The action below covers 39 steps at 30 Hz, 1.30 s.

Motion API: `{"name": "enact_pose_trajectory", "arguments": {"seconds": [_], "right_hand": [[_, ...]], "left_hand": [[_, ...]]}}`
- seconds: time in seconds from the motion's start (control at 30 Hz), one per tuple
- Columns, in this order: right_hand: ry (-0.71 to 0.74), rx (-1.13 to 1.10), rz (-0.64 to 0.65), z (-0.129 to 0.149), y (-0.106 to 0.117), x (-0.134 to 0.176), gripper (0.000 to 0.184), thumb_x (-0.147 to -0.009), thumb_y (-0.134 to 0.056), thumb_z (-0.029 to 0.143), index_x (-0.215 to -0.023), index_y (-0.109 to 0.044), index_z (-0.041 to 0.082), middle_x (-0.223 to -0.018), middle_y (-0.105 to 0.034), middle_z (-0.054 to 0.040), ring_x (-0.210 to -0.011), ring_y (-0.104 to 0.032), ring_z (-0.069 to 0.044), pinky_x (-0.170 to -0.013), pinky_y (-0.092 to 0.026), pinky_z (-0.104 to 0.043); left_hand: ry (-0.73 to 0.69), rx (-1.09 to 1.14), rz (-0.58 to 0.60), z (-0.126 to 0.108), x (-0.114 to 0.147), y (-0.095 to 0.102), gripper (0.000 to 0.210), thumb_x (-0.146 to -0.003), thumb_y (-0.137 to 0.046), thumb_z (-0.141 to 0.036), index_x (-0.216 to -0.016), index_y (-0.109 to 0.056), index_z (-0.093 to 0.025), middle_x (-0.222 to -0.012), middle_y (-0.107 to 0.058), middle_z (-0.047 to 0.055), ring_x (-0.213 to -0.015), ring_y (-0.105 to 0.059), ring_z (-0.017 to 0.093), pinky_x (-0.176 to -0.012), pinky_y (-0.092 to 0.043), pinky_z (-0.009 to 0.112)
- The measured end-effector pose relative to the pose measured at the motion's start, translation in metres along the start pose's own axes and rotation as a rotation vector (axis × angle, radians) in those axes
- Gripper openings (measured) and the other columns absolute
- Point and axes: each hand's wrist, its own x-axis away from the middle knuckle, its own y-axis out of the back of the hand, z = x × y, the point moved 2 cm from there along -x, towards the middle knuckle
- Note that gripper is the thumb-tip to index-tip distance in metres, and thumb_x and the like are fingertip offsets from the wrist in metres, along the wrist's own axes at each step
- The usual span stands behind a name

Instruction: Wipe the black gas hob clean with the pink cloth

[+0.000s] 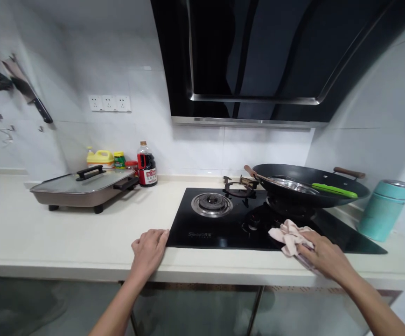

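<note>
Behind a long, cream-white countertop with a smooth front edge [83, 233], you work at a flat, black glass gas hob [230, 231]. A wide, round, black wok with a brown wooden handle [300, 171] sits over its right burner. Your left hand [150, 249] rests empty on the countertop by the hob's front left corner, fingers close together. Your right hand [324, 254] is clamped on a crumpled, pale pink fabric cloth [289, 235], bunched at the hob's front, before the wok and right of a small, round, black control knob [253, 222]. The cloth looks light, limp and hard to damage, likely to slide on glass; dampness cannot be told. Its gathered middle should offer you the firmest hold, loose tail tucked into your palm.
</note>
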Motion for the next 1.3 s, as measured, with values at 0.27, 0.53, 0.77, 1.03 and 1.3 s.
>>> {"name": "enact_pose_trajectory", "arguments": {"seconds": [0.27,0.53,0.77,1.03,1.3], "right_hand": [[-0.161,0.037,0.048,0.015,0.014,-0.069,0.050,-0.097,-0.042,0.039,-0.141,-0.063,0.026,-0.130,-0.071,-0.0140,-0.114,-0.069,-0.031,-0.095,-0.048,-0.040],[-0.209,-0.025,0.142,0.036,0.007,-0.132,0.049,-0.097,-0.043,0.049,-0.132,-0.071,0.030,-0.130,-0.073,-0.0098,-0.116,-0.070,-0.031,-0.091,-0.051,-0.038],[-0.094,-0.048,0.225,0.058,0.001,-0.161,0.050,-0.091,-0.053,0.051,-0.136,-0.070,0.034,-0.129,-0.074,-0.0065,-0.113,-0.071,-0.029,-0.091,-0.050,-0.035],[0.112,-0.110,0.310,0.110,-0.009,-0.178,0.052,-0.087,-0.060,0.045,-0.135,-0.070,0.029,-0.123,-0.076,-0.0063,-0.105,-0.071,-0.024,-0.084,-0.049,-0.029],[0.235,0.003,0.342,0.115,0.009,-0.158,0.052,-0.084,-0.060,0.036,-0.135,-0.070,0.031,-0.135,-0.069,-0.0107,-0.121,-0.063,-0.033,-0.101,-0.046,-0.048]], "left_hand": [[-0.032,-0.011,0.010,0.002,-0.002,-0.003,0.048,-0.102,-0.033,-0.053,-0.104,-0.076,-0.031,-0.118,-0.075,0.006,-0.122,-0.061,0.031,-0.109,-0.031,0.054],[-0.051,-0.024,0.025,0.000,-0.002,-0.003,0.047,-0.101,-0.035,-0.056,-0.100,-0.076,-0.032,-0.114,-0.075,0.005,-0.119,-0.061,0.031,-0.107,-0.032,0.053],[-0.074,-0.044,0.029,0.003,-0.005,-0.007,0.044,-0.100,-0.040,-0.056,-0.099,-0.076,-0.030,-0.113,-0.075,0.005,-0.116,-0.062,0.031,-0.106,-0.035,0.051],[-0.072,-0.045,0.041,0.001,-0.006,-0.007,0.045,-0.099,-0.041,-0.057,-0.099,-0.076,-0.030,-0.114,-0.076,0.006,-0.117,-0.061,0.031,-0.106,-0.036,0.050],[-0.057,-0.038,0.019,0.000,-0.003,-0.003,0.041,-0.100,-0.041,-0.051,-0.096,-0.076,-0.029,-0.113,-0.076,0.006,-0.120,-0.061,0.030,-0.106,-0.035,0.050]]}}
